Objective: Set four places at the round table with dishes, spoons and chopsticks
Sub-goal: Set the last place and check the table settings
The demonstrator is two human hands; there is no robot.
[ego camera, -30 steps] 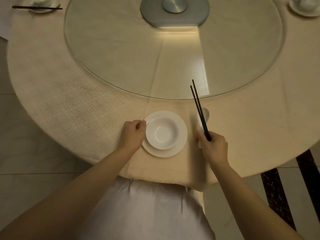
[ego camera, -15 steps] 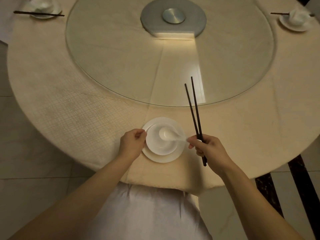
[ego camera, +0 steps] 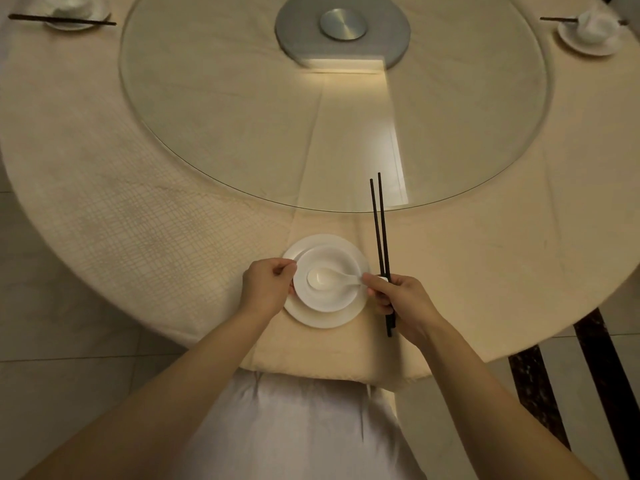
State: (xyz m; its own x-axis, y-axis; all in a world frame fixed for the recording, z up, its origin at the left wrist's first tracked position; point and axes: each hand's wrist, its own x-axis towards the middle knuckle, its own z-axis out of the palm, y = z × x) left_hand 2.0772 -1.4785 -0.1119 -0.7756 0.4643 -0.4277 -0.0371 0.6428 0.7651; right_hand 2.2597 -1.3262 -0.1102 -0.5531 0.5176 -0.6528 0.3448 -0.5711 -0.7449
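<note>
A white plate (ego camera: 322,318) lies near the table's front edge with a white bowl (ego camera: 329,303) on it. A white spoon (ego camera: 329,277) rests in the bowl, its handle pointing right. My left hand (ego camera: 268,285) pinches the left rim of the plate and bowl. My right hand (ego camera: 403,299) grips a pair of dark chopsticks (ego camera: 379,223) that point away from me, and its fingertips touch the spoon's handle. Two other places stand at the far left (ego camera: 74,15) and far right (ego camera: 594,32), each with white dishes and chopsticks.
The round table (ego camera: 173,237) has a cream cloth. A glass turntable (ego camera: 242,133) with a grey metal hub (ego camera: 343,29) covers its middle. Tiled floor lies left, dark-striped floor right. A white-covered chair (ego camera: 287,427) is under me.
The spoon went from beside the plate into the bowl. My right hand moved left to the bowl's edge with the chopsticks. My left hand stayed on the rim.
</note>
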